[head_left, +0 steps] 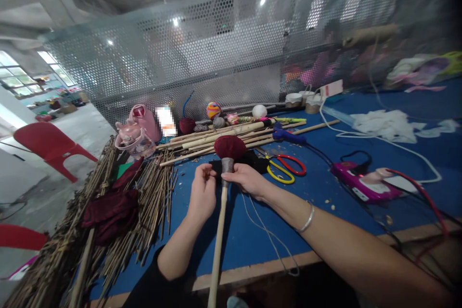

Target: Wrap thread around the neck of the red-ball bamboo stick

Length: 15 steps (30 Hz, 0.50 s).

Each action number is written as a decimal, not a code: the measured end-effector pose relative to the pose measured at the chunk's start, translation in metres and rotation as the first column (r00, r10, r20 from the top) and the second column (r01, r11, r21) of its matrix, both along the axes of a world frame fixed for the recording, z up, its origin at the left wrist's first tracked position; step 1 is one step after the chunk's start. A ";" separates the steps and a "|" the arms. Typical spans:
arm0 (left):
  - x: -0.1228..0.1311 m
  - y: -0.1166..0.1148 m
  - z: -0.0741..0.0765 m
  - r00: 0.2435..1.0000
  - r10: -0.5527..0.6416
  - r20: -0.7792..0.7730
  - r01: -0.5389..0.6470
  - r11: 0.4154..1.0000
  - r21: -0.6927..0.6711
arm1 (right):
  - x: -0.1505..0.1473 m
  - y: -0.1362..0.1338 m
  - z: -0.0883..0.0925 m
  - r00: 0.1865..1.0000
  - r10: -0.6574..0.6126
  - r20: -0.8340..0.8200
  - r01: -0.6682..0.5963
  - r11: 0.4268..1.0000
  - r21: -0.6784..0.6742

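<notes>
Centrally, maroon-headed stick [221, 216], its grey neck [226, 164] pinched by right fingers [239, 170], left fingers [204, 170] curled just beside, hold unclear.

The stick [218, 245] looks smooth wood (its head [229, 147] matt cloth).

A head-worn camera looks forward and down, close on the left hand [204, 193] and right hand [250, 180]. It faces a perforated panel [151, 57].

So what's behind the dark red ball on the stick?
Behind the dark red ball, pale sticks lie on the blue table. Something black pokes out lower down, on both sides. Whatever sits right behind the ball is covered, so I can't tell.
</notes>
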<state>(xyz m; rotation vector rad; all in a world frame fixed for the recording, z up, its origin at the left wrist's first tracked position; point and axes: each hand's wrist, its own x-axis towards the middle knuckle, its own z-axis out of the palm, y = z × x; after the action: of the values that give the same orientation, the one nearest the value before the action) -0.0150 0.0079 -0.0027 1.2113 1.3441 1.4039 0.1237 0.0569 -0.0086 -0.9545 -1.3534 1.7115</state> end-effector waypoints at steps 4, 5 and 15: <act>0.010 -0.008 -0.001 0.949 -0.025 -0.314 0.046 0.997 0.061 | -0.001 0.001 -0.004 1.000 0.014 -0.011 -0.014 1.000 -0.005; 0.011 -0.010 -0.001 0.935 -0.008 -0.355 0.034 0.997 0.068 | -0.002 0.000 -0.006 1.000 0.019 -0.017 -0.020 1.000 -0.008; 0.006 -0.008 -0.002 0.979 -0.150 -0.138 0.133 0.983 -0.128 | -0.002 -0.003 -0.008 1.000 0.008 0.018 -0.010 0.994 0.113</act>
<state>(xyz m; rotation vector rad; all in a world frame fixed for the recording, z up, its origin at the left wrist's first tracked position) -0.0093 0.0002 -0.0043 1.3249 1.3910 1.1381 0.1213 0.0540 -0.0164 -0.9023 -1.4517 1.6178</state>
